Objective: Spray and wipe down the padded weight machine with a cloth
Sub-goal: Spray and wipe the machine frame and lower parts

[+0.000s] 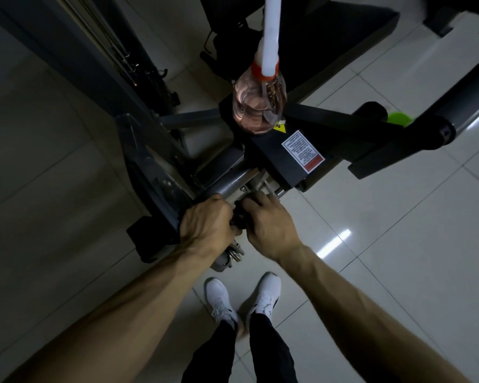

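The weight machine (177, 172) stands on the floor (398, 244) right in front of the person. Its black pad (277, 156) has a white sticker (302, 152) on top. The spray bottle (259, 109) stands up straight on the far end of that pad, with pink water inside and a white top. A grey bar (227, 186) runs from under the near edge of the pad down toward the person, and both hands meet at its near end. The left hand (205, 225) is curled tight like a fist. The right hand (268, 228) has its fingers bent over. Both hold a small dark thing (239, 217) between them. It is too dark to tell if that is a cloth or a knob. The bottle is straight ahead of the hands, farther away and well apart from them. The right hand looks a bit nearer to the pad, so I think it would reach the bottle more easily. Two white shoes (221, 299) stand on the floor below the hands, and a green thing (400, 118) lies on the floor past the right side of the machine.
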Available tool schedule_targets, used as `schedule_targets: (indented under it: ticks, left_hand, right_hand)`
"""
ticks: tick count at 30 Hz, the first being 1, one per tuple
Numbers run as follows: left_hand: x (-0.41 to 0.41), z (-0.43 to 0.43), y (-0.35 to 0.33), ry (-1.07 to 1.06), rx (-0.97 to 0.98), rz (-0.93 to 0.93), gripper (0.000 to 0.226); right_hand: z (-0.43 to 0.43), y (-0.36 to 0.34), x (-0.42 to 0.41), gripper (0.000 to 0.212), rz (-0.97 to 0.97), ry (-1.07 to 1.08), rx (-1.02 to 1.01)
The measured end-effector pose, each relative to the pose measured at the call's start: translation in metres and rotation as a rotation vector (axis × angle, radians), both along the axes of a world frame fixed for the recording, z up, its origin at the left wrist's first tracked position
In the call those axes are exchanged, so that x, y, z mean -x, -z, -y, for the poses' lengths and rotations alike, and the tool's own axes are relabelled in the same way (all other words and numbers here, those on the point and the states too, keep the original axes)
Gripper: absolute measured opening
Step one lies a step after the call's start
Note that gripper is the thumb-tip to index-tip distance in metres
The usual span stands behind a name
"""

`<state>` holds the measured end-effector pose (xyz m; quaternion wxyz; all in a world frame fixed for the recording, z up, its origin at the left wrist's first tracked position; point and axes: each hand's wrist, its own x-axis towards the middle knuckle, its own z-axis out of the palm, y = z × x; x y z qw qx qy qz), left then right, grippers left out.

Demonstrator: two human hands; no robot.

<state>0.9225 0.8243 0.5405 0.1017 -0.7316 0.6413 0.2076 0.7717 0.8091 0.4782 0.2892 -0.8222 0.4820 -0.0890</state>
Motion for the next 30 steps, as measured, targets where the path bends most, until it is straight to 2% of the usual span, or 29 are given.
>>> schedule_targets:
  ticks: [1,3,5,7,9,11,13,15,17,20,22,24,26,28,30]
  left_hand:
    - [-0.001,0.001,0.001,-0.004,0.005,0.001,0.03]
    - [-0.002,0.001,0.003,-0.013,0.009,0.011,0.034]
    - [-0.002,0.0,0.005,-0.01,0.007,0.029,0.037]
    - [-0.001,0.001,0.005,-0.006,-0.003,0.031,0.036]
    - [-0.002,0.001,0.005,-0.008,0.003,0.023,0.035]
    - [-0.001,0.001,0.006,-0.005,0.013,0.027,0.034]
    - [0.0,0.0,0.007,-0.011,0.027,0.035,0.035]
    - [0.0,0.0,0.007,-0.03,0.039,0.044,0.036]
    - [0.0,-0.001,0.004,-0.033,0.026,0.03,0.032]
    - [0.003,-0.001,-0.001,0.022,0.009,0.048,0.024]
    - [0.002,0.001,-0.001,-0.001,-0.01,0.033,0.028]
    - [-0.001,0.003,-0.002,-0.007,-0.03,0.005,0.035]
    - [-0.005,0.004,-0.004,0.038,-0.043,-0.003,0.031]
    - [-0.007,0.002,-0.007,0.111,-0.046,0.042,0.029]
    - [-0.01,0.0,-0.007,0.168,-0.03,0.108,0.035]
  right_hand:
    - [0.016,-0.009,-0.005,0.045,-0.076,-0.071,-0.073]
    - [0.045,-0.016,-0.014,0.026,-0.153,-0.13,-0.288]
    - [0.066,-0.014,-0.021,0.019,-0.09,-0.069,-0.535]
    - [0.073,-0.002,-0.02,0.023,0.079,0.107,-0.819]
    - [0.062,0.02,-0.013,0.033,0.354,0.317,-1.171]
    - [0.04,0.038,-0.011,0.039,0.621,0.535,-1.324]
    - [0.019,0.047,-0.016,0.051,0.675,0.75,-1.25]
    - [0.004,0.036,-0.021,0.06,0.601,0.851,-1.111]
    - [-0.014,0.017,-0.017,0.059,0.583,0.899,-1.018]
    - [-0.037,-0.005,-0.005,0.052,0.659,0.828,-0.821]
    - [-0.042,-0.008,-0.006,0.041,0.705,0.784,-0.594]
    - [-0.039,-0.002,-0.015,0.03,0.631,0.721,-0.32]
    - [-0.04,0.007,-0.024,0.025,0.486,0.615,-0.097]
    - [-0.047,0.018,-0.03,0.027,0.454,0.59,-0.011]
    - [-0.061,0.029,-0.028,0.026,0.46,0.615,-0.024]
